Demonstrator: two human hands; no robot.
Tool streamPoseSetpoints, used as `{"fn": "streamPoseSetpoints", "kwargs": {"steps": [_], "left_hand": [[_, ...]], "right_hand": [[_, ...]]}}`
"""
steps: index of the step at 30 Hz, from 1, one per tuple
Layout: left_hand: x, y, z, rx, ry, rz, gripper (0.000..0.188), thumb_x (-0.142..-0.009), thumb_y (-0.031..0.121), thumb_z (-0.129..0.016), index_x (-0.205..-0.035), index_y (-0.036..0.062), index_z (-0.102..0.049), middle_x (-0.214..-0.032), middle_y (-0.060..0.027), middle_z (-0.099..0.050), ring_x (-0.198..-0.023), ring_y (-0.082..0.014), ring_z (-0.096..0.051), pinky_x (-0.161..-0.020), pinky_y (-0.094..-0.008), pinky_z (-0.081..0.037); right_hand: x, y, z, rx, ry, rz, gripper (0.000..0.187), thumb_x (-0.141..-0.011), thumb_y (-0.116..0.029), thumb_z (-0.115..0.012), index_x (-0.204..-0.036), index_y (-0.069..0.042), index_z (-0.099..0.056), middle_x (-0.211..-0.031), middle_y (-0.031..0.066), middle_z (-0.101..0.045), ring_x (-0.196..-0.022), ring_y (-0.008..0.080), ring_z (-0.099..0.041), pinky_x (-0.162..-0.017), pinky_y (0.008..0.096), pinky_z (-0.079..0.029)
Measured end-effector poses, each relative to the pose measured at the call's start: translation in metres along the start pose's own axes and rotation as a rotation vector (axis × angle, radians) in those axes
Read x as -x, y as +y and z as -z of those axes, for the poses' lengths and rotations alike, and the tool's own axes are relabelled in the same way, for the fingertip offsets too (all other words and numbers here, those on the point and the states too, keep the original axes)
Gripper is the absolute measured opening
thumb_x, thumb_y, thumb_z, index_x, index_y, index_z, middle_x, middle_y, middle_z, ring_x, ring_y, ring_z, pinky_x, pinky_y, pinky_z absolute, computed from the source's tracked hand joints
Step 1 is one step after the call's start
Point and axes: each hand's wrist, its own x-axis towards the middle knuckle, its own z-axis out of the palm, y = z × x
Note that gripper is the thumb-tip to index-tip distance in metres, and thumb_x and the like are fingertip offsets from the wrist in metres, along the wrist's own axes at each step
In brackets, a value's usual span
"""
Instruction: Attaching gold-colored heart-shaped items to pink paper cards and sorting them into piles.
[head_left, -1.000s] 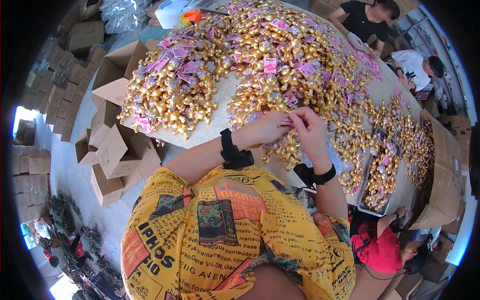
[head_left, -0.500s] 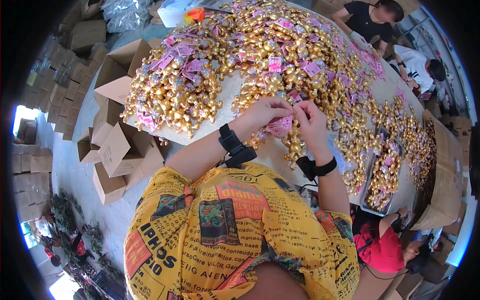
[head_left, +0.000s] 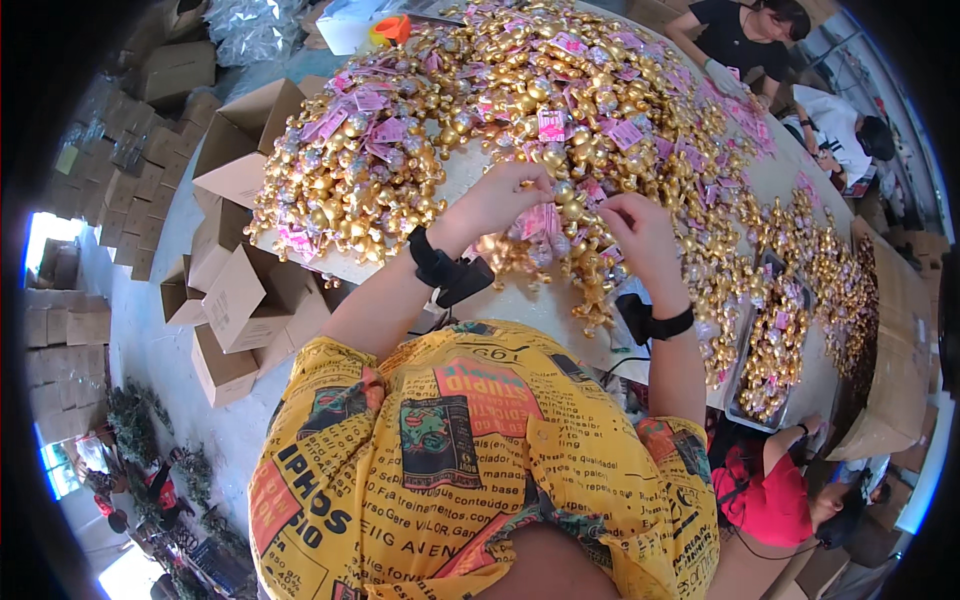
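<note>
My left hand [head_left: 507,203] is raised over the near edge of the heap, its thumb and fingers pinched together. A pink tag [head_left: 540,220] hangs just below those fingertips, with a blurred golden ornament [head_left: 512,252] under it. A short way to the right, my right hand [head_left: 645,238] is also pinched; whatever thin thing it may hold is too small to make out. Between and behind both hands lies a large heap of shiny gold ornaments [head_left: 540,95] with pink tags. A dark band with a small box sits on each wrist.
The pale table [head_left: 458,180] shows between the main heap and a left pile [head_left: 345,190]. Open cardboard boxes [head_left: 245,290] stand at left. A metal tray [head_left: 745,410] of ornaments lies at right. Co-workers [head_left: 745,40] are along the far and right sides. An orange container [head_left: 390,30] is at the back.
My hands, fingertips together before, have drawn apart: the left moved left and up, the right slightly right. The pink tag has shifted left with my left hand.
</note>
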Motion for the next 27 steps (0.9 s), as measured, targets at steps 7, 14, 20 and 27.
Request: {"fn": "streamPoseSetpoints", "kwargs": {"steps": [7,14,20,27], "left_hand": [[-0.002,0.000,-0.031,-0.248,0.299,0.009,0.012,-0.082,0.011,-0.055,-0.080,-0.0005,-0.051,-0.068,-0.0119,-0.058,-0.059,-0.0222,-0.056,-0.056,-0.0336,-0.043],[-0.008,-0.025,-0.046,0.168,0.269,0.135,0.010,-0.088,0.009,-0.049,-0.082,0.0020,-0.046,-0.062,-0.0012,-0.048,-0.055,-0.0079,-0.045,-0.049,-0.0243,-0.038],[-0.007,-0.023,-0.040,0.242,0.290,0.174,0.009,-0.089,0.008,-0.048,-0.083,0.0021,-0.045,-0.063,-0.0009,-0.048,-0.054,-0.0076,-0.044,-0.050,-0.0238,-0.038],[-0.014,-0.006,-0.044,0.415,0.222,0.184,0.009,-0.090,0.008,-0.048,-0.083,0.0020,-0.046,-0.064,-0.0002,-0.047,-0.055,-0.0064,-0.044,-0.049,-0.0226,-0.038]], "right_hand": [[-0.015,-0.026,-0.044,0.105,0.108,0.208,0.008,-0.078,-0.014,-0.061,-0.081,-0.007,-0.063,-0.075,0.0086,-0.060,-0.068,0.0277,-0.058,-0.060,0.0348,-0.046],[-0.012,0.007,-0.007,-0.081,0.158,0.085,0.008,-0.077,-0.008,-0.062,-0.082,-0.001,-0.062,-0.075,0.0097,-0.060,-0.063,0.0216,-0.057,-0.059,0.0293,-0.045],[0.003,0.032,0.049,-0.129,0.308,-0.033,0.008,-0.078,-0.005,-0.063,-0.083,0.001,-0.063,-0.075,0.0056,-0.061,-0.062,0.0109,-0.054,-0.056,0.0237,-0.042],[-0.001,-0.008,0.032,0.035,0.177,0.095,0.008,-0.077,-0.009,-0.063,-0.081,-0.002,-0.063,-0.072,0.0078,-0.058,-0.061,0.0173,-0.055,-0.055,0.0277,-0.042]]}}
